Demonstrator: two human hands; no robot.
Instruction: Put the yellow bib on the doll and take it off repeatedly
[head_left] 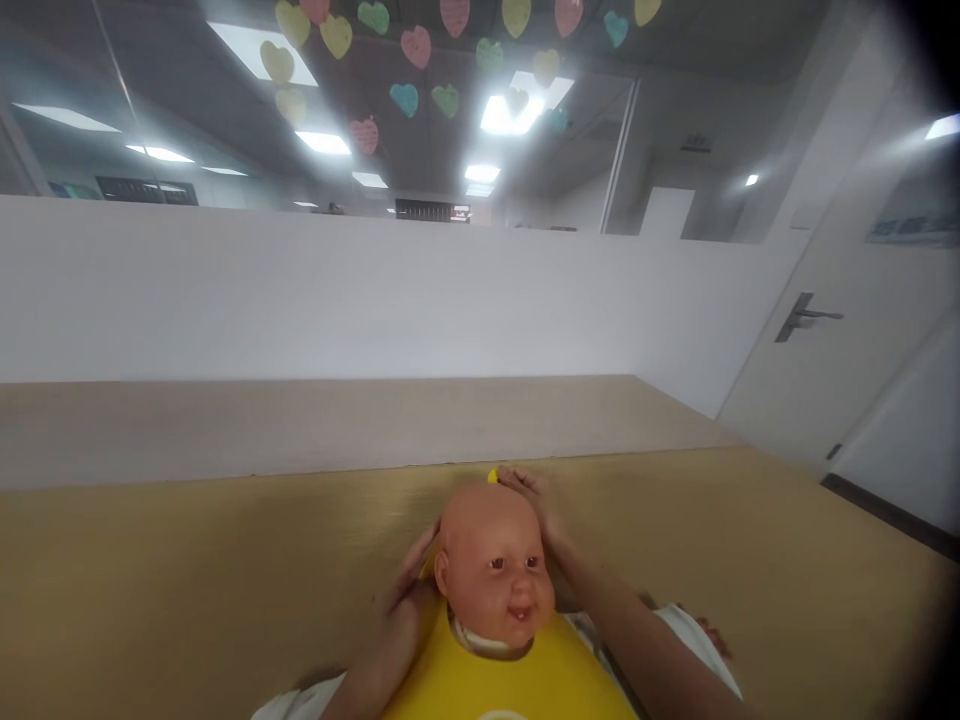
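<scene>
A baby doll (491, 565) with a bald head lies or sits at the bottom centre on a wooden table (187, 570), wearing a yellow bib (510, 685) over white clothes. My left hand (409, 580) rests against the left side of the doll's head and neck, fingers extended. My right hand (534, 498) lies over the top right of the doll's head, fingers curved along it. A small yellow bit (493, 477), apparently part of the bib's strap, shows at my right fingertips behind the head; whether the fingers grip it is unclear.
A lighter table section (300, 425) lies beyond, against a white partition wall (375, 290). A white door with a lever handle (806, 316) stands at right. Paper hearts (405, 98) stick on the glass above the partition.
</scene>
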